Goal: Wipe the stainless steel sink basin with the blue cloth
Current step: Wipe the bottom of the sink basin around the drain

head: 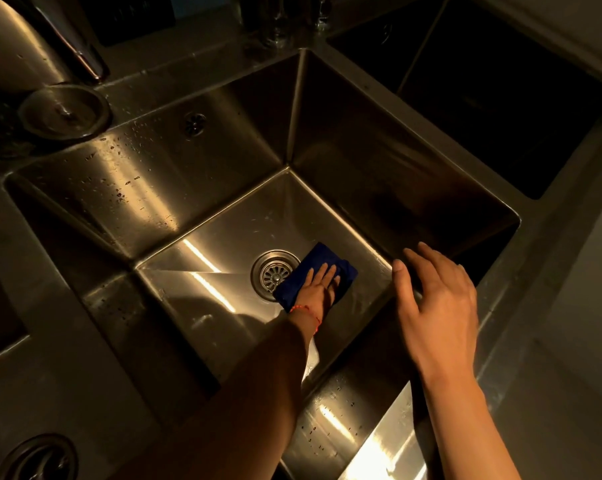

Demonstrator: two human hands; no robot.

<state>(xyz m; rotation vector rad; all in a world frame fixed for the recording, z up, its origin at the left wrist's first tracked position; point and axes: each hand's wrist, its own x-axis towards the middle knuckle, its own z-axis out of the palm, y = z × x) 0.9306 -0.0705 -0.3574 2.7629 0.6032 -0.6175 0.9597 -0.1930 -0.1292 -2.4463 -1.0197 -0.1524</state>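
Note:
A deep stainless steel sink basin (223, 237) fills the middle of the head view, with a round drain (273, 273) in its floor. A folded blue cloth (322, 256) lies flat on the basin floor, just right of the drain and partly over its rim. My left hand (322, 282) reaches down into the basin and presses palm-down on the cloth, fingers spread; a thin red string circles the wrist. My right hand (438, 303) hovers over the basin's right edge, fingers apart, holding nothing.
A faucet base (64, 110) and spout stand at the back left on the wet steel rim. An overflow hole (195, 123) sits in the back wall. A second dark basin (483, 98) lies at the right, another drain (36, 459) at the bottom left. Glassware stands at the back.

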